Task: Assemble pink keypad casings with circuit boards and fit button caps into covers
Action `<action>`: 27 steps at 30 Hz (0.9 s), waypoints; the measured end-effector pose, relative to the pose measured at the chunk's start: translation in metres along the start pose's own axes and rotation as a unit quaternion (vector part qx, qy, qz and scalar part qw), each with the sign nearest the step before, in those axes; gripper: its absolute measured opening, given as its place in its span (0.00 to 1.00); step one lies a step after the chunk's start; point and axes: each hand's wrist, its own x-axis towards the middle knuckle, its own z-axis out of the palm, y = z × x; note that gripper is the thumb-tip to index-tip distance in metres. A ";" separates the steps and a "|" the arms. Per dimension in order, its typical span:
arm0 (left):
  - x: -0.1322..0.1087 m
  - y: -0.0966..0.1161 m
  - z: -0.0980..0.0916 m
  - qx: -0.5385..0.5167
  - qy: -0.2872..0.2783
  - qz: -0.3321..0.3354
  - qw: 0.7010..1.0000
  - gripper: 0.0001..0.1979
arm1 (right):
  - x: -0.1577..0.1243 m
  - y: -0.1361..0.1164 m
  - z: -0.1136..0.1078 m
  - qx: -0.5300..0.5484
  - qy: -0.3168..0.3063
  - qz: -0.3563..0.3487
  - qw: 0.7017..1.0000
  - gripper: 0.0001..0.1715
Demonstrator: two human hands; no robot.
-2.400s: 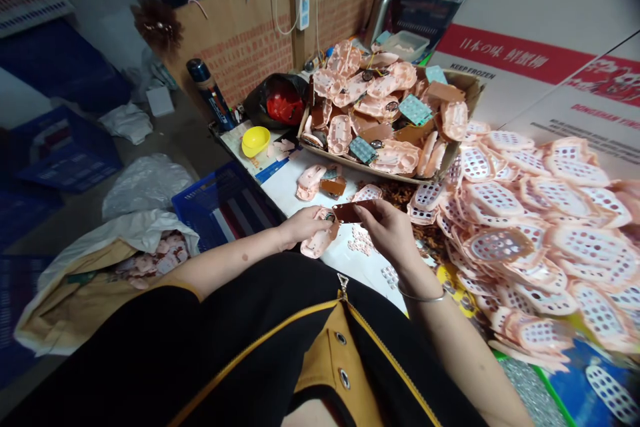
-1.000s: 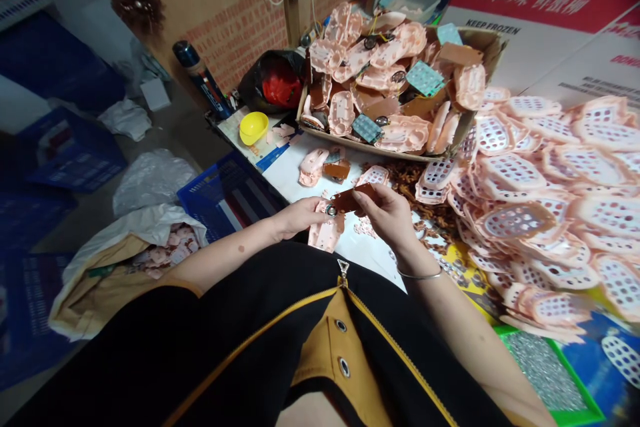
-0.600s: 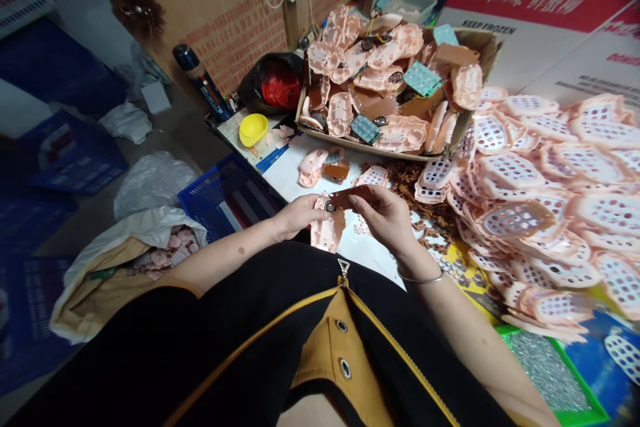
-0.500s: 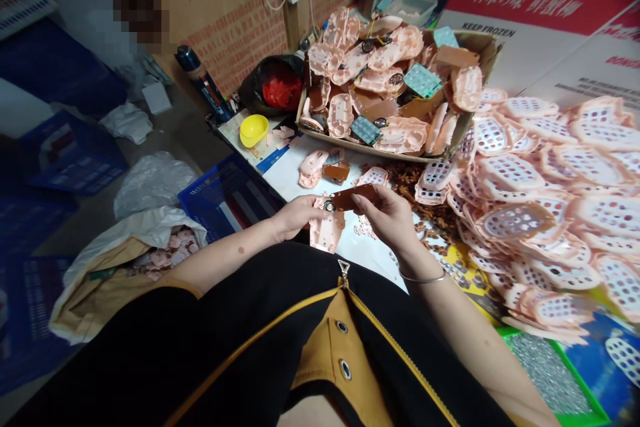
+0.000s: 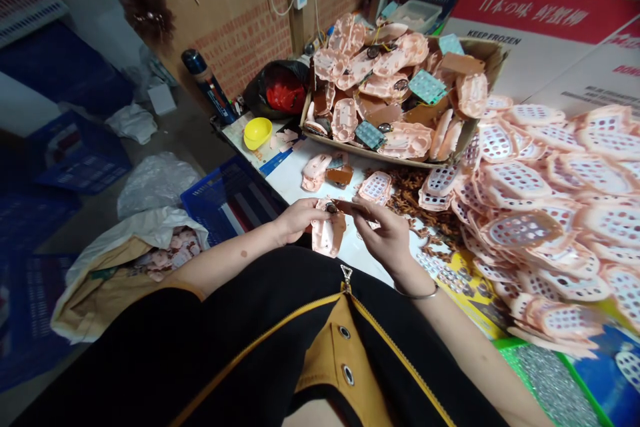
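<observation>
My left hand [image 5: 298,217] grips a pink plastic shell [image 5: 326,235] at the near edge of the white table [image 5: 290,177]. My right hand [image 5: 387,233] pinches a brown circuit board [image 5: 351,207] and holds it almost edge-on over the top of the shell. A small round metal part [image 5: 331,208] sits where the board meets the shell, between my two thumbs. Both hands are closed and close together.
A cardboard tray [image 5: 487,57] heaped with pink shells, brown boards and green keypads stands behind my hands. A large pile of perforated pink covers [image 5: 540,193] fills the right. A yellow bowl [image 5: 257,133], a blue crate [image 5: 227,197] and a bag of pink parts [image 5: 150,253] lie to the left.
My right hand has tipped the brown board from face-up to nearly edge-on and lowered it onto the pink shell. The left hand has kept its grip; the camera has shifted slightly.
</observation>
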 end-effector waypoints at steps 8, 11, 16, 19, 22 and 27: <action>0.000 0.001 0.000 -0.010 0.024 -0.002 1.000 0.14 | -0.008 0.004 0.002 -0.033 -0.046 -0.048 0.997 0.15; 0.000 0.002 0.000 -0.016 0.014 -0.017 1.000 0.15 | -0.007 0.010 0.007 0.053 -0.006 0.124 0.991 0.12; 0.002 0.002 0.001 -0.028 -0.003 -0.028 0.999 0.15 | -0.004 0.017 0.011 0.143 0.015 0.245 0.959 0.21; 0.005 0.000 0.000 -0.032 -0.013 -0.030 0.999 0.17 | -0.002 0.021 0.013 0.130 0.025 0.270 0.954 0.25; 0.007 -0.002 -0.001 -0.033 -0.021 -0.033 0.999 0.17 | 0.003 0.026 0.017 0.144 0.035 0.280 0.949 0.29; 0.011 -0.006 -0.001 -0.044 -0.025 -0.041 0.998 0.16 | 0.013 0.047 0.027 0.194 0.029 0.325 0.925 0.40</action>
